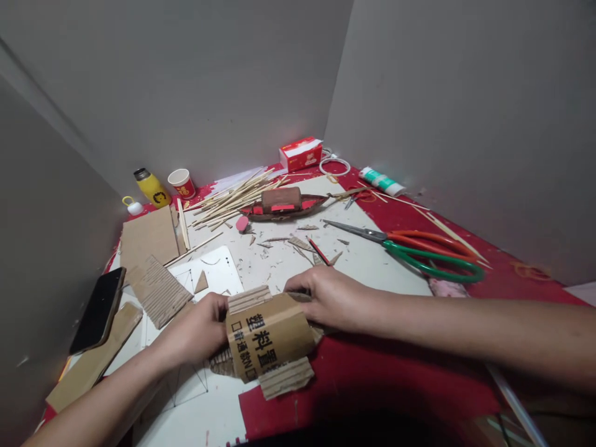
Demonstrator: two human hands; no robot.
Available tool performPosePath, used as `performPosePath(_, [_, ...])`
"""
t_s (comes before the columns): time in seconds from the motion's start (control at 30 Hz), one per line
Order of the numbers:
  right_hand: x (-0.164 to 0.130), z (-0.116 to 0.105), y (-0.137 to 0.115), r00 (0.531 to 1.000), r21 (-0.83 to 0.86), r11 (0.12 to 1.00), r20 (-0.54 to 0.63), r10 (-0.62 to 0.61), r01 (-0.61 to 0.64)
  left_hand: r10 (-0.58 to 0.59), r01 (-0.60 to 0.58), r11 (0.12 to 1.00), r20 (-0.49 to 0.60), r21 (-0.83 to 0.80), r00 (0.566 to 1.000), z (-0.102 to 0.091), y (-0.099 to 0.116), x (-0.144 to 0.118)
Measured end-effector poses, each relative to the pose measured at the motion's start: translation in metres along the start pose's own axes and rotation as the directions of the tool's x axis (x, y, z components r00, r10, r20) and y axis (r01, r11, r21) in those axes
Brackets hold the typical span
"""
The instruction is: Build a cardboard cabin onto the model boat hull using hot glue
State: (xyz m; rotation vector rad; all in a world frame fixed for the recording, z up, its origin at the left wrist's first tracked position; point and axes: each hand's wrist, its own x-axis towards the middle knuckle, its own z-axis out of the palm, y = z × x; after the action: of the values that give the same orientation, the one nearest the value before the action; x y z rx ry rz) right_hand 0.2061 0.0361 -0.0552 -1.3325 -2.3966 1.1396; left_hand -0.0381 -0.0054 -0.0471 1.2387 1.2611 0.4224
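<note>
A bent piece of brown cardboard (274, 332) with black printed characters is held low over the near part of the table. Ribbed cardboard strips stick out along its far and near edges. My left hand (200, 332) grips its left end, fingers curled behind it. At the far right corner my right hand (333, 298) is closed on the cardboard, with the fingertips partly hidden. Just beyond the hands lie a red pencil (319, 251) and several cardboard scraps (300, 243). A small brown model boat (284, 203) with red parts stands farther back.
Large scissors (410, 248) with orange and green handles lie to the right. Thin wooden sticks (233, 202) are heaped at the back. A phone (97, 310) and cardboard sheets (149, 236) lie on the left. Behind stand a yellow bottle (153, 187), a paper cup (182, 184) and a tissue pack (301, 155).
</note>
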Motion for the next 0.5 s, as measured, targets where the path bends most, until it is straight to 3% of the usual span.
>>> performPosePath(0.1, [0.0,0.0,0.0,1.0,-0.012,1.0,-0.021,0.001,-0.001,0.006,-0.016,0.992,0.081,0.122,0.997,0.007,0.01,0.0])
performPosePath(0.27, [-0.001,-0.001,-0.001,1.0,-0.041,0.999,-0.024,0.004,-0.005,0.0,-0.013,0.986,0.08,0.163,0.997,0.017,0.025,-0.001])
performPosePath(0.5, [-0.007,-0.009,0.001,0.998,-0.019,0.999,0.043,0.04,-0.04,0.016,-0.026,0.991,0.071,0.131,0.997,0.007,0.014,0.003])
